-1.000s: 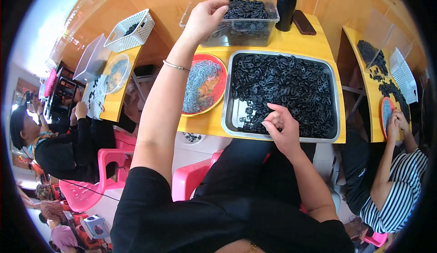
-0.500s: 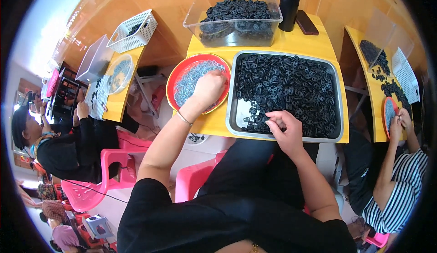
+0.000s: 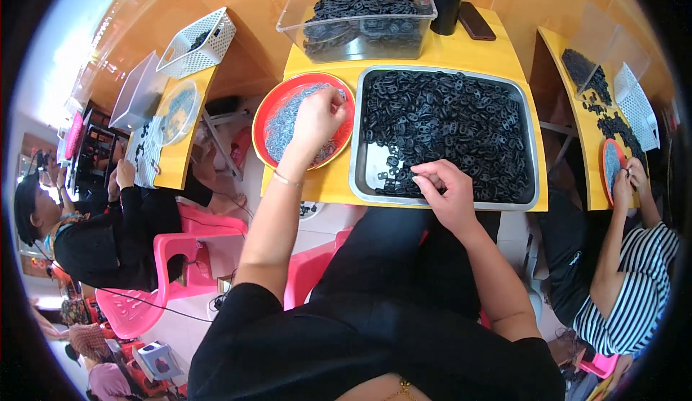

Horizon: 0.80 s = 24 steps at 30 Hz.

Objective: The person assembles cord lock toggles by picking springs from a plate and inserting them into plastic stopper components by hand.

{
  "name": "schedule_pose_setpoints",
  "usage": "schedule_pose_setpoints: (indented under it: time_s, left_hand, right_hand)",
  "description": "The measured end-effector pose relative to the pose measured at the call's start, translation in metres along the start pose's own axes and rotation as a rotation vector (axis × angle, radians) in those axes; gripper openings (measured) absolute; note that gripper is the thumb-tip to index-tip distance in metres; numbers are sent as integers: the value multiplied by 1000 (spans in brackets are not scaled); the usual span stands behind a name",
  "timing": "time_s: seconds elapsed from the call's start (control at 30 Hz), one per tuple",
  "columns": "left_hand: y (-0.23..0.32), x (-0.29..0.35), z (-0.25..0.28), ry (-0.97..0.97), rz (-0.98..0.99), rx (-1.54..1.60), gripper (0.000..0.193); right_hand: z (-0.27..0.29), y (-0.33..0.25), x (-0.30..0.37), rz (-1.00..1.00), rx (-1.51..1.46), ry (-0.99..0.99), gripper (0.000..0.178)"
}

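The left hand [image 3: 321, 116] curls over pins [image 3: 283, 128] in the red dish [image 3: 261, 121]; whether it grips any, I cannot tell. Rightward, black pieces [image 3: 454, 123] lie in a tray [image 3: 356, 150], long axis crosswise. The right hand [image 3: 448, 193], nearer them, overhangs its front edge, nearly pinched, contents unclear.

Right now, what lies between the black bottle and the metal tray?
Just yellow tabletop separates the black bottle from the metal tray, in the head view.
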<state>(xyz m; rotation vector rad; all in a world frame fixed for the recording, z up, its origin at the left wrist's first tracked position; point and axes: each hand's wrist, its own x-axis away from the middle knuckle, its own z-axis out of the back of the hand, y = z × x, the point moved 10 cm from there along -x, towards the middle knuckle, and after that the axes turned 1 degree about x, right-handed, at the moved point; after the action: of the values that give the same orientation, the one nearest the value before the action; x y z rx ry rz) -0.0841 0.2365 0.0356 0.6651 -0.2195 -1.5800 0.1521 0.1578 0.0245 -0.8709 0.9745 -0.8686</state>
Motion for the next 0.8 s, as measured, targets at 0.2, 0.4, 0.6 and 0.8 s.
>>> schedule_pose_setpoints:
  time_s: [0.2, 0.4, 0.6, 0.8]
  left_hand:
    - [46, 42, -16, 7, 83, 1099, 10]
    - [53, 66, -36, -48, 232, 1401, 14]
    - [45, 73, -48, -91, 236, 1472, 14]
    - [36, 74, -53, -3, 255, 1496, 9]
  right_hand:
    - [-13, -5, -3, 30, 115, -51, 13]
    - [-59, -16, -21, 188, 493, -260, 17]
    - [-101, -1, -34, 232, 903, -488, 17]
    - [-83, -12, -34, 333, 645, -405, 14]
